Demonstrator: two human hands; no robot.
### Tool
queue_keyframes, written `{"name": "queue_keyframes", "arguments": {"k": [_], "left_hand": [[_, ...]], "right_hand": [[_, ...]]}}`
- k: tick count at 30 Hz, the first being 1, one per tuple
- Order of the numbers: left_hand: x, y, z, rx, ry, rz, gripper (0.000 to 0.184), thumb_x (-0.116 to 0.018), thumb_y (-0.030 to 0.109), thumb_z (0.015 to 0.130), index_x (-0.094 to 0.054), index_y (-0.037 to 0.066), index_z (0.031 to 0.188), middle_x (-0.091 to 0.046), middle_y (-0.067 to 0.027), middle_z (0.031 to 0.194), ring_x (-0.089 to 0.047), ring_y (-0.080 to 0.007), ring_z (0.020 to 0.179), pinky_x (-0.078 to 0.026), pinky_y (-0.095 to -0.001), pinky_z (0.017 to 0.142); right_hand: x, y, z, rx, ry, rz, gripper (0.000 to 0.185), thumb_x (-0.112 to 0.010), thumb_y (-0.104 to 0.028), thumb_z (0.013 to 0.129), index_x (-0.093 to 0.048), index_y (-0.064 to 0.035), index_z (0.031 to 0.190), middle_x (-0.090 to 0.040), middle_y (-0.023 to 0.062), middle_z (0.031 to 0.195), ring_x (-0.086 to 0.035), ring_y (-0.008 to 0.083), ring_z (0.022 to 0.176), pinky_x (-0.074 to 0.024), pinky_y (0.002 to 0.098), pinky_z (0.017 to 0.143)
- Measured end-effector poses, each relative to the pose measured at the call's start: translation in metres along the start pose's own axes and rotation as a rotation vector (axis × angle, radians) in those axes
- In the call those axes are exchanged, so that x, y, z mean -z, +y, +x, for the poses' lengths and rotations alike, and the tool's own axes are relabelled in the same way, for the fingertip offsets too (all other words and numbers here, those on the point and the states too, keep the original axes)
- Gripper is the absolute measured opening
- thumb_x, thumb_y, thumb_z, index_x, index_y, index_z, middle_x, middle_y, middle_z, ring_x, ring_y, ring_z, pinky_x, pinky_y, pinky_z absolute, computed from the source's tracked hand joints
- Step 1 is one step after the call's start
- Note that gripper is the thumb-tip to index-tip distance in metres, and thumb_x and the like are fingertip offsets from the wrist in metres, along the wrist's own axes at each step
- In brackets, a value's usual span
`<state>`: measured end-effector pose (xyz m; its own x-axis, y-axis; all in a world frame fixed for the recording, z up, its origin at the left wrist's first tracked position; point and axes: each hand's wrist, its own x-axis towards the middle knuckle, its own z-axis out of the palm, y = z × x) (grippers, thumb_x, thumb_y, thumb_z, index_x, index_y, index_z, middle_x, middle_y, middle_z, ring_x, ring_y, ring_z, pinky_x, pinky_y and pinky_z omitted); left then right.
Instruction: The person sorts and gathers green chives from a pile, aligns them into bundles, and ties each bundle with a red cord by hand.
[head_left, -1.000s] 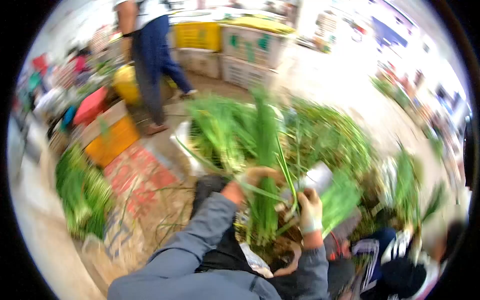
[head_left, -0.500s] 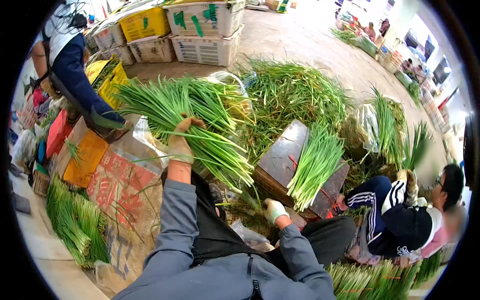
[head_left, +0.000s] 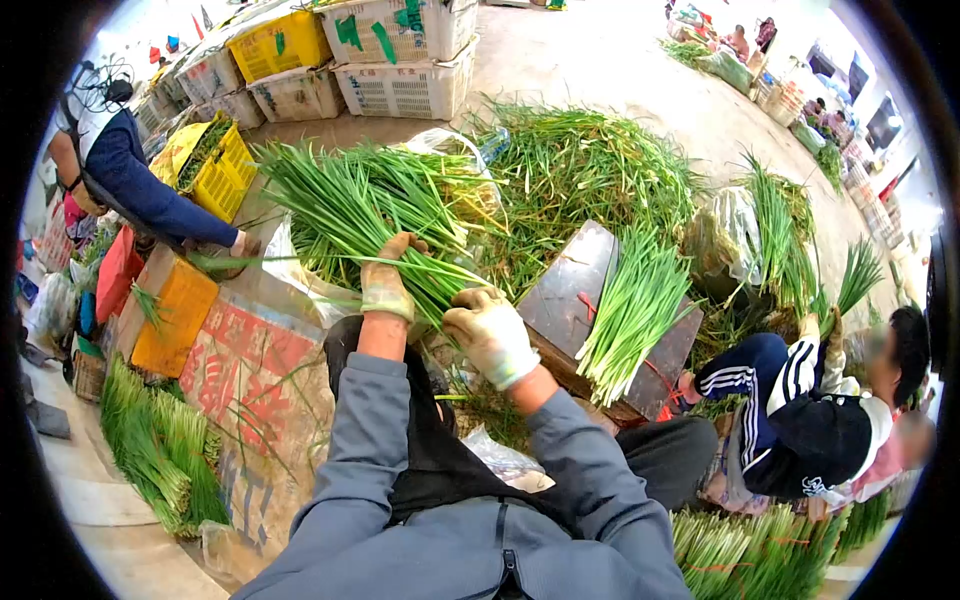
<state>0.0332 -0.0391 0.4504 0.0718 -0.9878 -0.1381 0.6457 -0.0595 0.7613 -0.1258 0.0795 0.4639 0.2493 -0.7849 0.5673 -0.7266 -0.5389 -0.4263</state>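
Note:
My left hand (head_left: 388, 278), in a pale work glove, is closed round a bunch of long green chives (head_left: 335, 205) above my lap. The leaves fan out to the upper left and the pale stem ends point down to the right. At those ends is my gloved right hand (head_left: 490, 332), its fingers curled in on the stems; the hand itself hides most of what it grips. Just right of it, a second bunch of chives (head_left: 632, 310) lies across a dark box-like block (head_left: 570, 278) with red ties on it.
A heap of loose chives (head_left: 600, 165) spreads beyond the block. Stacked crates (head_left: 405, 90) stand at the back, a yellow crate (head_left: 222, 172) nearer left. Chive bunches (head_left: 165, 445) lie at lower left. A co-worker (head_left: 820, 430) sits right, holding chives; another person's leg (head_left: 150, 180) is left.
My right hand has risen from beside the block to the stem ends of the held bunch. My left hand has shifted slightly right. The co-worker's chives are raised higher.

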Motion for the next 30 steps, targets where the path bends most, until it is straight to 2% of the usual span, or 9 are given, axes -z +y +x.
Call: {"name": "queue_keyframes", "arguments": {"k": [1,3,7,9,11,18,22,25,30], "left_hand": [[0.002,0.007,-0.001,0.013,-0.004,0.028,0.020,-0.072,0.020,0.086,-0.068,0.001,0.088,-0.069,-0.0118,0.078,-0.065,-0.0233,0.064,-0.054,-0.0350,0.057],[0.017,0.020,0.014,0.071,0.057,-0.043,0.022,-0.070,0.023,0.088,-0.066,0.002,0.082,-0.067,-0.0111,0.075,-0.063,-0.0247,0.063,-0.054,-0.0383,0.057],[0.037,0.033,0.035,-0.070,0.097,-0.181,0.021,-0.071,0.024,0.089,-0.064,0.005,0.084,-0.066,-0.0105,0.077,-0.063,-0.0252,0.065,-0.055,-0.0395,0.059],[0.034,0.032,0.036,-0.097,0.070,-0.255,0.015,-0.070,0.019,0.090,-0.062,0.008,0.095,-0.065,-0.0085,0.077,-0.064,-0.0248,0.067,-0.056,-0.0402,0.062],[0.027,0.027,0.033,-0.118,0.118,-0.344,0.020,-0.070,0.017,0.091,-0.058,0.008,0.104,-0.065,-0.0073,0.079,-0.064,-0.0241,0.070,-0.057,-0.0411,0.067],[0.029,0.020,0.028,-0.117,-0.013,-0.357,0.062,-0.069,0.014,0.091,-0.040,0.011,0.146,-0.064,-0.0057,0.083,-0.065,-0.0229,0.075,-0.057,-0.0454,0.075],[0.023,0.025,0.014,-0.190,-0.065,-0.418,0.065,-0.069,0.014,0.090,-0.039,0.011,0.147,-0.064,-0.0051,0.084,-0.065,-0.0222,0.075,-0.058,-0.0451,0.075],[0.023,0.025,0.015,-0.189,-0.032,-0.366,0.045,-0.072,0.024,0.091,-0.057,0.006,0.130,-0.065,-0.0033,0.085,-0.066,-0.0209,0.075,-0.059,-0.0426,0.074],[0.019,0.030,0.016,-0.163,-0.028,-0.302,0.029,-0.073,0.030,0.092,-0.064,0.005,0.103,-0.065,-0.0062,0.076,-0.066,-0.0230,0.070,-0.058,-0.0411,0.071]], "right_hand": [[0.006,0.009,-0.007,0.113,0.063,0.222,0.018,-0.074,-0.013,0.084,-0.071,-0.0067,0.100,-0.068,0.0099,0.098,-0.065,0.0280,0.097,-0.0527,0.0388,0.083],[0.047,-0.002,-0.035,-0.530,-0.366,0.863,0.015,-0.070,-0.010,0.089,-0.071,-0.0036,0.102,-0.069,0.0075,0.096,-0.065,0.0169,0.094,-0.0518,0.0336,0.084],[0.070,0.016,-0.092,-0.666,-0.822,0.806,0.029,-0.071,-0.023,0.093,-0.068,-0.0011,0.112,-0.073,0.0097,0.102,-0.067,0.0162,0.094,-0.0514,0.0322,0.089],[0.047,0.021,-0.104,-0.592,-0.646,0.485,0.045,-0.073,-0.032,0.089,-0.065,-0.0018,0.122,-0.071,0.0157,0.112,-0.067,0.0248,0.099,-0.0507,0.0349,0.091],[0.034,0.020,-0.093,-0.752,-0.465,0.532,0.052,-0.075,-0.024,0.089,-0.059,0.0007,0.132,-0.071,0.0117,0.110,-0.066,0.0171,0.097,-0.0523,0.0316,0.086],[-0.022,0.003,-0.066,-0.959,-0.001,1.238,0.052,-0.070,-0.019,0.092,-0.052,0.0010,0.136,-0.069,0.0101,0.108,-0.067,0.0162,0.089,-0.0554,0.0301,0.071],[-0.006,-0.003,-0.065,-0.936,0.060,1.279,0.052,-0.062,-0.014,0.097,-0.044,0.0017,0.144,-0.067,0.0145,0.116,-0.069,0.0235,0.096,-0.0584,0.0357,0.079],[-0.002,0.001,-0.074,-0.926,0.216,1.388,0.048,-0.060,-0.016,0.099,-0.048,0.0044,0.140,-0.064,0.0160,0.121,-0.069,0.0248,0.096,-0.0594,0.0376,0.085],[0.000,0.007,-0.077,-0.944,0.093,1.192,0.034,-0.066,-0.018,0.096,-0.065,0.0038,0.122,-0.070,0.0103,0.110,-0.065,0.0125,0.098,-0.0548,0.0270,0.078]]}}
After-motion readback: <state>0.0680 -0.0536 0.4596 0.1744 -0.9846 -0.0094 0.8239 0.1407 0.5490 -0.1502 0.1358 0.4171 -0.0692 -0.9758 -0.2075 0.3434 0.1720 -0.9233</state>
